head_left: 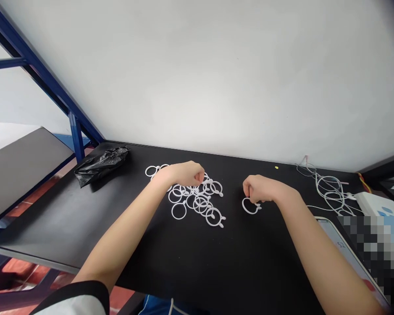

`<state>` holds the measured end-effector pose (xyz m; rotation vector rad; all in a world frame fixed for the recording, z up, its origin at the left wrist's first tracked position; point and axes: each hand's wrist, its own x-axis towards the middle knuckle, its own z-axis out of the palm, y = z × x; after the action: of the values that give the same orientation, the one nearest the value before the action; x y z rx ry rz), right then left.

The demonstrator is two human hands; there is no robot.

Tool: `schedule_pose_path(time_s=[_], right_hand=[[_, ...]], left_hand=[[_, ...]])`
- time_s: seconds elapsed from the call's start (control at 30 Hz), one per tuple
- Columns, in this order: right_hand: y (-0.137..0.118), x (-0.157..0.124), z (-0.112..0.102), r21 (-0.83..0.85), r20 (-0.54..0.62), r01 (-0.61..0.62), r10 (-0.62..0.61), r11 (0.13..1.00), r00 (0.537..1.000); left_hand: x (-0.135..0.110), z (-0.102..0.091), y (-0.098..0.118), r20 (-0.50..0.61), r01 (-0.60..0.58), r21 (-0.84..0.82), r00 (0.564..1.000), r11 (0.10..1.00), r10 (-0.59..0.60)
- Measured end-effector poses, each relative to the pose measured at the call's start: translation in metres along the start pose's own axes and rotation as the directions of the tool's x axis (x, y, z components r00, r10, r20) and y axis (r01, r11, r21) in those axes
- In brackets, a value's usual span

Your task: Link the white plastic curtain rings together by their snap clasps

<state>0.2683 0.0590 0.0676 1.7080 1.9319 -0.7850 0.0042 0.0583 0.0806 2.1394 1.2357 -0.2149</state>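
A loose heap of thin white rings with small tabs point(179, 211), several of them overlapping, lies mid-table. My left hand point(188, 173) is over the far part of this heap, its fingers curled downward and closed; whatever is between the fingertips is hidden. To the right, apart from the heap, my right hand point(256, 188) is closed at a single white ring point(249, 211). That ring's upper edge disappears under my fingers, and its two tabs point right.
A crumpled black plastic bag point(101, 165) lies at the back left of the black table point(184, 262). Tangled white cables point(330, 190), a white box point(374, 203) and a phone point(341, 249) occupy the right side. Behind stands a pale wall point(216, 87); a blue metal frame point(75, 131) rises at left.
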Motion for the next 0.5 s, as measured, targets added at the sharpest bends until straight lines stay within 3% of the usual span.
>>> schedule_pose_path(time_s=[0.13, 0.17, 0.23, 0.3, 0.33, 0.4, 0.43, 0.5], right_hand=[[-0.003, -0.009, -0.005, 0.128, -0.098, 0.223, -0.212, 0.966, 0.972], [-0.005, -0.014, -0.006, 0.177, -0.170, 0.322, -0.293, 0.930, 0.941], [-0.012, -0.026, -0.009, 0.214, -0.387, 0.495, -0.392, 0.842, 0.835], [-0.023, -0.041, -0.009, 0.211, -0.607, 0.626, -0.401, 0.751, 0.686], [-0.029, -0.049, -0.008, 0.185, -0.696, 0.685, -0.398, 0.705, 0.598], [-0.040, -0.065, -0.003, 0.100, -0.854, 0.784, -0.352, 0.612, 0.384], [-0.045, -0.073, 0.000, 0.039, -0.921, 0.819, -0.298, 0.572, 0.252], [-0.053, -0.086, 0.006, -0.069, -0.979, 0.835, -0.197, 0.546, 0.048]], left_hand=[[-0.001, 0.002, -0.001, -0.088, 0.021, 0.019, 0.996, 1.000, -0.019], [-0.002, 0.002, 0.000, -0.118, 0.024, 0.032, 0.993, 0.999, -0.021], [-0.007, 0.001, 0.007, -0.192, -0.014, 0.027, 0.981, 1.000, 0.019], [-0.016, 0.000, 0.018, -0.315, -0.140, -0.051, 0.942, 0.989, 0.118], [-0.021, -0.001, 0.026, -0.421, -0.223, -0.101, 0.892, 0.970, 0.161], [-0.031, 0.001, 0.043, -0.633, -0.407, -0.107, 0.731, 0.907, 0.254], [-0.035, 0.002, 0.051, -0.695, -0.489, -0.036, 0.639, 0.872, 0.330], [-0.041, 0.008, 0.066, -0.742, -0.547, 0.165, 0.480, 0.821, 0.469]])
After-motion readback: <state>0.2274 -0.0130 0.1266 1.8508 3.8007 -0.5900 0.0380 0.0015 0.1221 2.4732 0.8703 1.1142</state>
